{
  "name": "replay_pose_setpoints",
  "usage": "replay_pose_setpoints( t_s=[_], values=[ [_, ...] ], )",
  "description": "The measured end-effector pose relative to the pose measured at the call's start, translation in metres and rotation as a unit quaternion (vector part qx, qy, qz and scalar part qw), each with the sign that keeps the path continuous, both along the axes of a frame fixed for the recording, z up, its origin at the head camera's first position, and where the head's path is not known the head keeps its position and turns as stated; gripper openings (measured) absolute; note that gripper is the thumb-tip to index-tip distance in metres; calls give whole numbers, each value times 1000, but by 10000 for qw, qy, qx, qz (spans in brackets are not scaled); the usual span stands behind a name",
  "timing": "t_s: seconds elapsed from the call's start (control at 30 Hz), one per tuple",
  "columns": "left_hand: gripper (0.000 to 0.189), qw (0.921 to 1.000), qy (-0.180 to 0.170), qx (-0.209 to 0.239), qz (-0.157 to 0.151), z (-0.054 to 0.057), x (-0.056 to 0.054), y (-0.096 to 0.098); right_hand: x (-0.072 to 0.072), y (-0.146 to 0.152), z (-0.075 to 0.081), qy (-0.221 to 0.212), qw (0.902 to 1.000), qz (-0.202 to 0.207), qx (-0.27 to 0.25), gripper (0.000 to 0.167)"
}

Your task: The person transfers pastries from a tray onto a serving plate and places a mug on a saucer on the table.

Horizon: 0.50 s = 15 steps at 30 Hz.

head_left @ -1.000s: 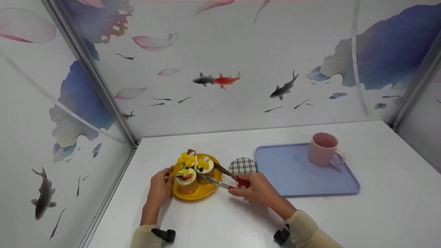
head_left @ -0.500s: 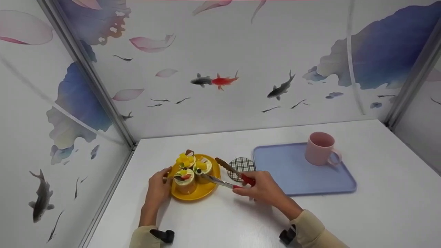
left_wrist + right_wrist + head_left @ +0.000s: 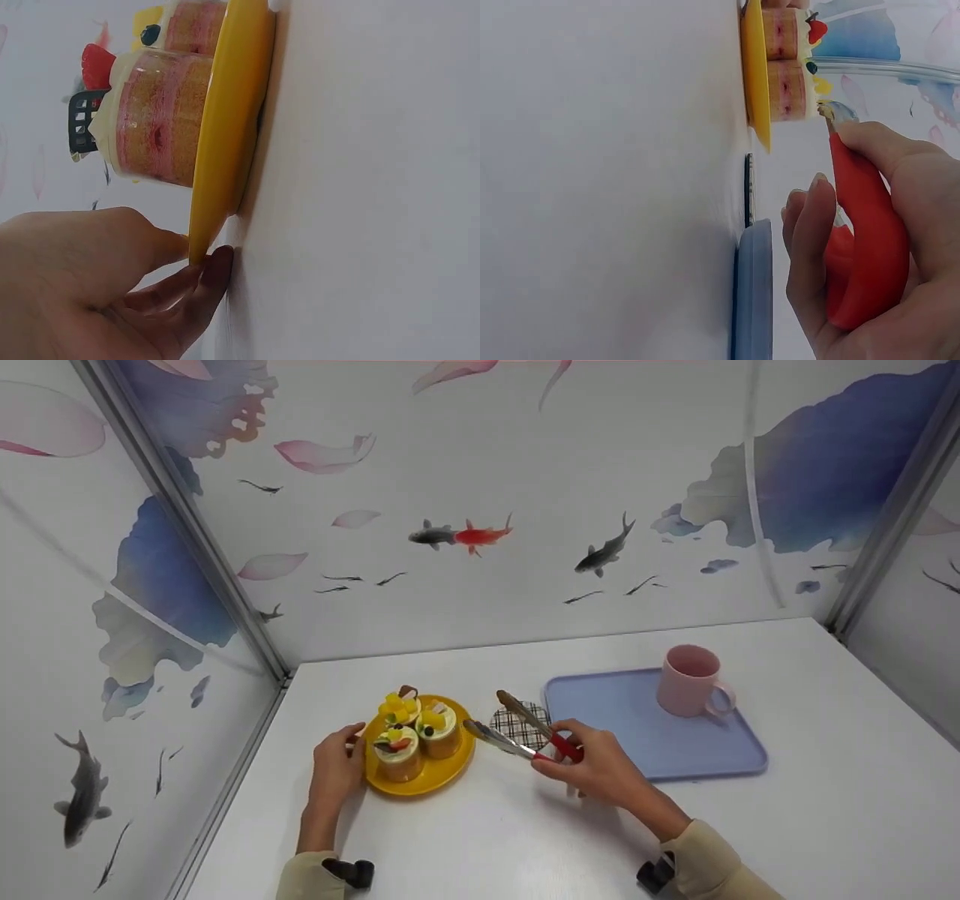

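Observation:
Three small cakes (image 3: 399, 755) with cream and fruit toppings stand together on a yellow plate (image 3: 450, 769). At the plate's left edge my left hand (image 3: 334, 769) pinches the rim; in the left wrist view its thumb lies above the rim and its fingertips (image 3: 217, 262) below. My right hand (image 3: 600, 765) holds metal tongs (image 3: 504, 741) by their red handles (image 3: 870, 232). The tongs' arms are spread, with nothing between them, just right of the plate and partly in front of a round checked coaster (image 3: 517, 727).
A blue tray (image 3: 600, 712) lies to the right of the coaster. On its far right part stands a pink mug (image 3: 686, 682), handle to the right. Printed white walls (image 3: 450, 607) rise behind and to the left of the white table (image 3: 465, 847).
My right hand has drawn the tongs rightward, away from the cakes, and their arms have come clear of the plate. The left hand keeps its place at the rim.

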<state>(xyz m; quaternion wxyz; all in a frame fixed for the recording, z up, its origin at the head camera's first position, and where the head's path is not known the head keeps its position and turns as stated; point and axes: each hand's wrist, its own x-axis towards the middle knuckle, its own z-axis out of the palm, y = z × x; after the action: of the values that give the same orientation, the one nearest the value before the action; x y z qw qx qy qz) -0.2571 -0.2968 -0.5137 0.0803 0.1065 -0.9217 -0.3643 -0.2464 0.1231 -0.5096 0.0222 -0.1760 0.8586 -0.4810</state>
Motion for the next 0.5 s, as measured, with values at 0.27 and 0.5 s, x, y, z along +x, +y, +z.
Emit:
replay_pose_setpoints(
  t_s=[0.27, 0.5],
  values=[
    [39, 9995, 265, -61, 186, 6, -2, -1, 0, 18, 2, 139, 9980, -616, 93, 57],
    [42, 9981, 579, -22, 207, 19, 0, 3, 3, 35, 5, -148, 9942, -990, 395, 57]
  ],
)
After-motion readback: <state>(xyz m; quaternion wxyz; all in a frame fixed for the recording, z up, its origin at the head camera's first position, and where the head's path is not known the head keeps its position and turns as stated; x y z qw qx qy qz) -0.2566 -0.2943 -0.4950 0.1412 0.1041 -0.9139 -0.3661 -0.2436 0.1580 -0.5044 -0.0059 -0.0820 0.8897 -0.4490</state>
